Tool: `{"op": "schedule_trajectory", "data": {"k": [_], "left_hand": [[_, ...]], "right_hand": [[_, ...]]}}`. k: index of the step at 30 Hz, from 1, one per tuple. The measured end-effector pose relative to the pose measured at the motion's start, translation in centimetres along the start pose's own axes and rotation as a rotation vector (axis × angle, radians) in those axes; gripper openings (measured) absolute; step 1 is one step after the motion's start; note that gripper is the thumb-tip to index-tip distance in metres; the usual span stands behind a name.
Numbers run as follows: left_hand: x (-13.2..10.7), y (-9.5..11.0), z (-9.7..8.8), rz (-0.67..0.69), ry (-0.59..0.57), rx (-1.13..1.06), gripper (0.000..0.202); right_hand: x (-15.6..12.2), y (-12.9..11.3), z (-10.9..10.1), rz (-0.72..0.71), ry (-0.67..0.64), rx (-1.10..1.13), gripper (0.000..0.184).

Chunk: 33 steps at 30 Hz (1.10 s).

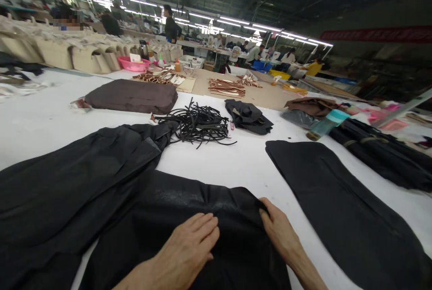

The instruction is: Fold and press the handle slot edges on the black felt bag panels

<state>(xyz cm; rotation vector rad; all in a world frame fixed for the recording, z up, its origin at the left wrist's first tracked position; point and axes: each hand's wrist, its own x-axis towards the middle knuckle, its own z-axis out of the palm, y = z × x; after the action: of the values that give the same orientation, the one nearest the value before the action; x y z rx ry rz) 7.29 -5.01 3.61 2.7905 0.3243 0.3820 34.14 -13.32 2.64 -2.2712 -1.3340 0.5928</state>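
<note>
A black fabric piece (175,209) lies on the white table (216,164) right in front of me. My left hand (189,245) rests flat on it with the fingers stretched out and together. My right hand (278,229) lies at the piece's right edge, its fingertips curled onto the corner of the cloth near the top right. A larger black fabric stack (77,168) spreads to the left, partly under the near piece.
Another black fabric panel (337,209) lies to the right, more dark cloth (381,155) behind it. A tangle of black straps (197,123), a folded black piece (248,117), a brown stack (133,95) and a teal-capped bottle (326,124) sit farther back. Other workers stand at distant tables.
</note>
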Motion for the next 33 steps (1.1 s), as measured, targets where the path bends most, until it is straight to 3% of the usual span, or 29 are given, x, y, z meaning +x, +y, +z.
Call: {"op": "schedule_trajectory", "data": {"k": [2, 4, 6, 9, 12, 14, 16, 18, 23, 27, 31, 33], "left_hand": [[0.8, 0.5, 1.9, -0.006, -0.095, -0.064, 0.061], [1.1, 0.4, 3.0, -0.018, -0.114, -0.064, 0.065], [1.0, 0.3, 3.3, -0.006, -0.121, -0.038, 0.068], [1.0, 0.2, 3.0, 0.021, -0.174, 0.007, 0.066], [1.1, 0.1, 2.7, 0.108, -0.201, 0.011, 0.052], [1.2, -0.1, 2.9, 0.188, -0.192, -0.019, 0.046], [1.2, -0.2, 3.1, 0.243, -0.186, -0.052, 0.044], [1.3, -0.2, 3.1, 0.255, -0.193, -0.052, 0.041], [1.7, 0.0, 2.4, 0.258, -0.183, 0.028, 0.036], [1.4, -0.2, 3.6, 0.291, -0.077, 0.129, 0.033], [0.8, 0.2, 7.4, 0.318, 0.261, 0.250, 0.019], [0.6, 0.4, 8.8, 0.311, 0.393, 0.291, 0.012]], "right_hand": [[0.2, -0.1, -0.7, -0.046, 0.034, -0.237, 0.028], [0.8, -1.1, -1.1, -0.117, 0.152, -0.416, 0.033], [2.0, -2.9, -0.9, -0.228, 0.206, -0.434, 0.038], [4.4, -6.1, 0.7, -0.357, -0.038, -0.249, 0.042], [7.0, -8.4, 2.2, -0.332, -0.283, -0.147, 0.028], [8.2, -9.0, 2.6, -0.335, -0.364, -0.123, 0.020], [8.8, -9.3, 2.5, -0.357, -0.411, -0.094, 0.024], [8.7, -9.6, 2.3, -0.392, -0.392, -0.066, 0.025], [6.7, -11.0, 3.1, -0.453, -0.183, -0.018, 0.015], [6.4, -11.3, 3.7, -0.450, -0.050, 0.006, 0.017], [8.4, -10.8, 2.2, -0.379, 0.073, 0.061, 0.019], [9.3, -10.7, 1.1, -0.344, 0.069, 0.072, 0.020]]}}
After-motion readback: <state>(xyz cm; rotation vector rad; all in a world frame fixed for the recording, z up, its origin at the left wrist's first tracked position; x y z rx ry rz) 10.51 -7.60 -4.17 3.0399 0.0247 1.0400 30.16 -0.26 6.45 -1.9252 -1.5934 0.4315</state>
